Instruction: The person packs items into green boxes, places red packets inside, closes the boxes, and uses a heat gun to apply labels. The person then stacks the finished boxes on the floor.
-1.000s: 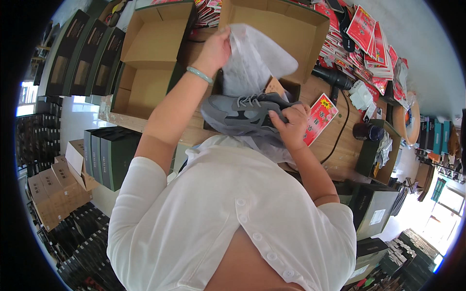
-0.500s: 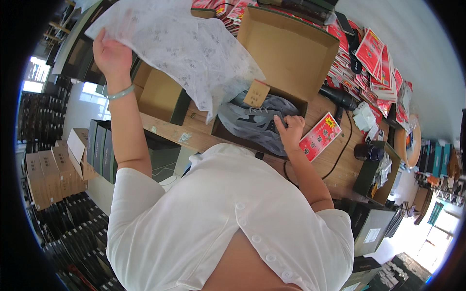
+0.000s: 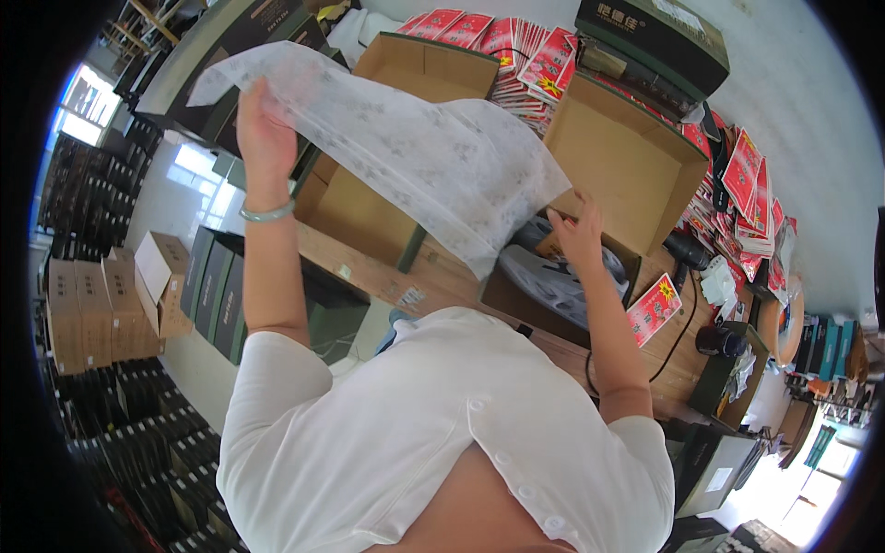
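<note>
A large sheet of white printed tissue paper [image 3: 406, 138] stretches from upper left toward the middle of the table. My left hand [image 3: 267, 138], with a pale bangle on its wrist, grips the sheet near its left end; some fingers show through the paper. The sheet's right corner droops over an open shoebox [image 3: 516, 309]. In the box lie grey sports shoes [image 3: 542, 281], partly covered by my right forearm and the paper. My right hand [image 3: 581, 238] is over the shoes, thumb and fingers apart, close to the paper's corner. A small brown tag [image 3: 550, 245] peeks out beside it.
The shoebox's lid [image 3: 627, 157] stands raised behind the shoes. Another open box [image 3: 359, 207] is left of it. Red printed cards [image 3: 544, 69] are heaped behind; one red card [image 3: 654, 309] lies at right. A black hair dryer [image 3: 687, 249], a cable and a dark jar [image 3: 719, 341] are further right.
My right hand has moved from the shoes' right side up toward the paper's corner. My left hand has brought its end of the paper lower and inward. The view has shifted.
</note>
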Demonstrator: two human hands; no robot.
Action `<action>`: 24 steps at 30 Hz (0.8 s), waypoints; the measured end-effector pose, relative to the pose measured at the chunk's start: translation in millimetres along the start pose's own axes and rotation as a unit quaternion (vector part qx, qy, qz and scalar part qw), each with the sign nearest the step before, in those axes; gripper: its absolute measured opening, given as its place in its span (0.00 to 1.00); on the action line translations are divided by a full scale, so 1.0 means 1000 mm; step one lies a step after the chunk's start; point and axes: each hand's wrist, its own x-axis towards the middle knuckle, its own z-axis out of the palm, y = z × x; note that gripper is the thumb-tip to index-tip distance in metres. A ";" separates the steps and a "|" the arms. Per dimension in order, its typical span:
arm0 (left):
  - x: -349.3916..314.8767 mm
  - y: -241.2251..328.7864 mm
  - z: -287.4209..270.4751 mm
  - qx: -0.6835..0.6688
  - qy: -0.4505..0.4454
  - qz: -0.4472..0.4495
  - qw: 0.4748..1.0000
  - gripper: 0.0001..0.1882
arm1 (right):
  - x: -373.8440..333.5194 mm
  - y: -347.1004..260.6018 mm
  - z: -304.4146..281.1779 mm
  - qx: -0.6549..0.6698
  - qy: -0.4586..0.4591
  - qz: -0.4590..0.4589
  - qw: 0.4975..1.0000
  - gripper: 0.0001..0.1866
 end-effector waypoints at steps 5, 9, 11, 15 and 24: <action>0.029 -0.032 -0.018 -0.075 -0.001 -0.088 0.993 0.18 | 0.067 -0.003 0.072 -0.141 -0.145 0.188 0.961 0.37; 0.064 -0.072 -0.061 -0.104 -0.030 -0.174 0.979 0.18 | 0.070 0.001 0.095 -0.242 -0.215 0.198 0.925 0.30; 0.081 -0.081 -0.064 -0.094 -0.045 -0.207 0.973 0.17 | 0.068 -0.003 0.100 -0.269 -0.176 0.205 0.924 0.25; 0.121 -0.121 -0.059 -0.079 -0.087 -0.253 0.960 0.16 | 0.059 -0.061 0.071 -0.238 -0.104 0.232 0.937 0.17; 0.287 -0.128 0.000 -0.064 -0.089 -0.172 0.979 0.22 | 0.080 -0.198 0.071 0.437 0.095 0.373 0.813 0.13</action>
